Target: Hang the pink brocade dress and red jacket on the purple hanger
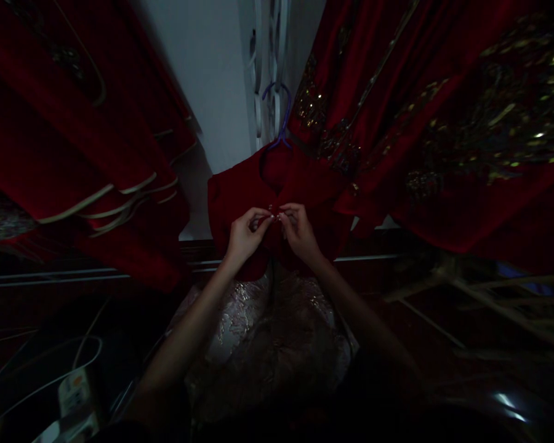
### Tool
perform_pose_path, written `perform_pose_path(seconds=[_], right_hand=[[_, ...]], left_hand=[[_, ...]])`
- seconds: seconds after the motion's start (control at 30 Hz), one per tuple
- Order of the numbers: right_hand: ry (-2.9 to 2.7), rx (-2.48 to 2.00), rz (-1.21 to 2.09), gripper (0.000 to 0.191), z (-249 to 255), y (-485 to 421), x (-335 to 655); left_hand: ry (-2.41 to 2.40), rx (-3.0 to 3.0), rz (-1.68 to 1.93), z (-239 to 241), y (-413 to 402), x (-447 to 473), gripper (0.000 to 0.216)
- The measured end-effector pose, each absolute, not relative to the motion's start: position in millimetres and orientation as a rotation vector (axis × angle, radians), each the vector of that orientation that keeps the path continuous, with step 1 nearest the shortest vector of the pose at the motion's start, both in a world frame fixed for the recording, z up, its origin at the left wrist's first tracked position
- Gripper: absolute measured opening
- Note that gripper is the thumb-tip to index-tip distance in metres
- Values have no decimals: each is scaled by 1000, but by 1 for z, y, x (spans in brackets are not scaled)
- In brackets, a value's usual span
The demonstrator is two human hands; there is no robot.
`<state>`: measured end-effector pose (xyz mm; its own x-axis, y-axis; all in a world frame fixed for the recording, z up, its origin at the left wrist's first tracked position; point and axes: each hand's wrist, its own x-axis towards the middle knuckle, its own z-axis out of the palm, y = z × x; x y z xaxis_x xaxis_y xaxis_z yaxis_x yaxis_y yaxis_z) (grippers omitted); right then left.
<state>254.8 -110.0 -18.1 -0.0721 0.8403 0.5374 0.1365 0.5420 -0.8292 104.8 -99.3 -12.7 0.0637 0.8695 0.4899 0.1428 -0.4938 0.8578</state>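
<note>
A red garment (233, 197) hangs on a purple hanger (284, 114) straight ahead, its top red and its lower part pale and patterned (268, 332). Both my hands are raised to the middle of its red front. My left hand (245, 235) pinches the cloth edge there with curled fingers. Beside it and almost touching, my right hand (299, 231) pinches the opposite edge the same way. What sits between the fingertips is too small and dark to name.
More red garments hang close on both sides: one with pale cord trim (120, 197) on the left, one with gold embroidery (489, 123) on the right. A white wall (212, 80) is behind. A power strip with white cables (74, 394) lies low left.
</note>
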Motion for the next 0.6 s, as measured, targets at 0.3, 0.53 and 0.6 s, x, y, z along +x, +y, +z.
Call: perform_pose_path(seconds=[0.3, 0.53, 0.6], right_hand=[[-1564, -890, 644, 21, -11, -105, 259], [-1529, -968, 620, 20, -9, -110, 266], [-1513, -955, 664, 21, -9, -110, 267]], left_hand=[[1051, 2123, 1228, 3, -98, 96, 11], [1025, 2131, 1238, 9, -104, 101, 14], [1049, 2112, 1261, 8, -103, 102, 15]])
